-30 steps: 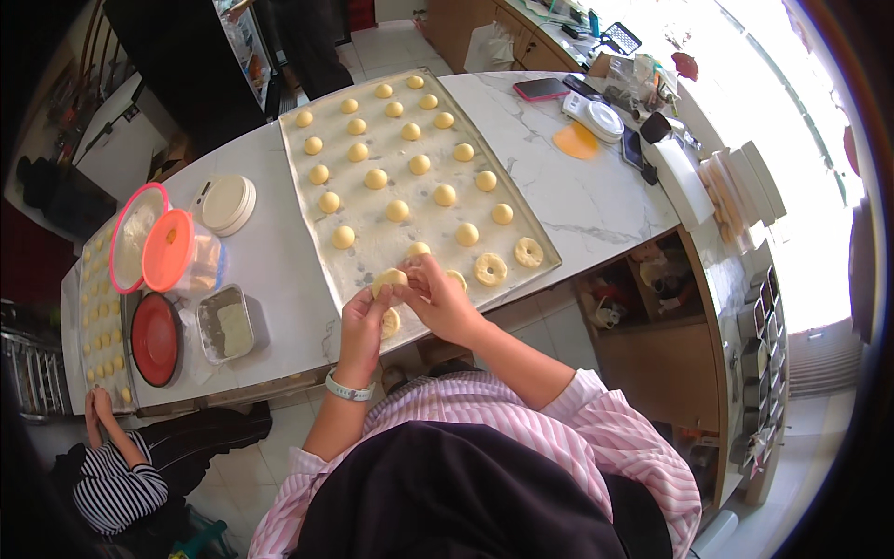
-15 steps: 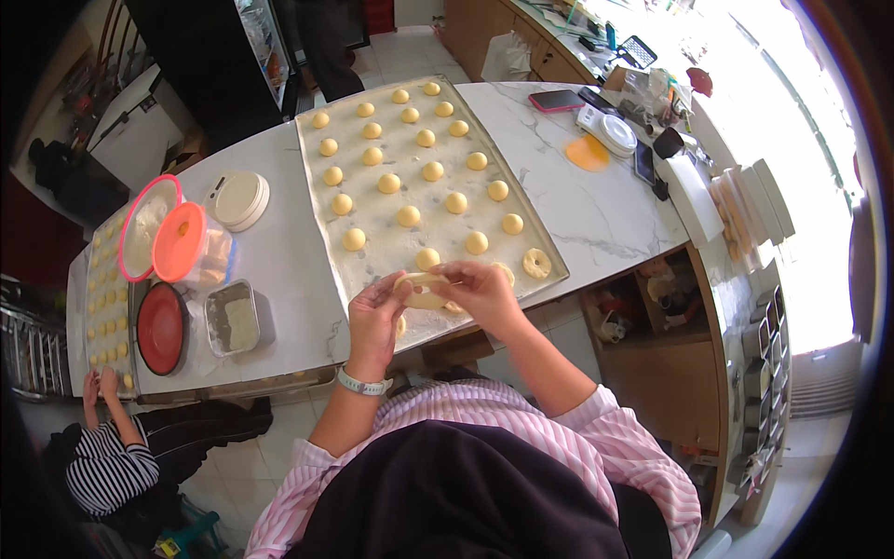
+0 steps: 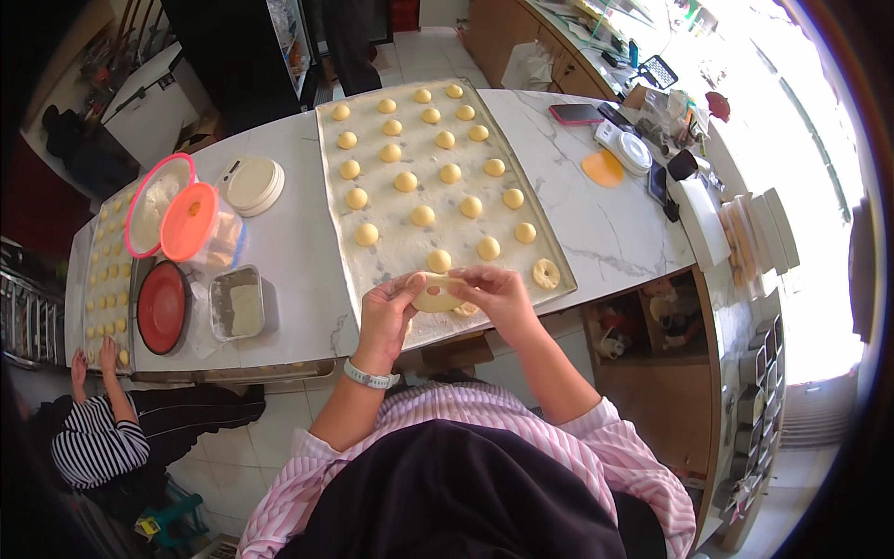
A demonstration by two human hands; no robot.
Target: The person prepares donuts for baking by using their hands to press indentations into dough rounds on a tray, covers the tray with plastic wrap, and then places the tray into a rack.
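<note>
Between both hands, over the near edge of a large floured tray (image 3: 391,256), I hold a flattened piece of pale dough (image 3: 432,303) with a hole in it. My left hand (image 3: 386,315) pinches its left side between thumb and fingers. The right side is in the grip of my right hand (image 3: 501,296). Just beyond my fingers sits a round dough ball (image 3: 439,261), one of several in rows across the tray. A dough ring (image 3: 536,276) lies at the near right corner. Another piece of shaped dough is partly hidden under my right hand.
To the left stand a red round container (image 3: 162,307), a metal pan (image 3: 265,312), an orange-lidded tub (image 3: 189,224) and a pink-rimmed bowl (image 3: 133,219). Another person's hands (image 3: 108,354) are at a second tray. A white scale (image 3: 633,152) and phone (image 3: 576,114) lie right.
The view has shifted, so the tray appears farther right. The dough in my hands has tilted, showing its hole more openly. Both hands still grip it.
</note>
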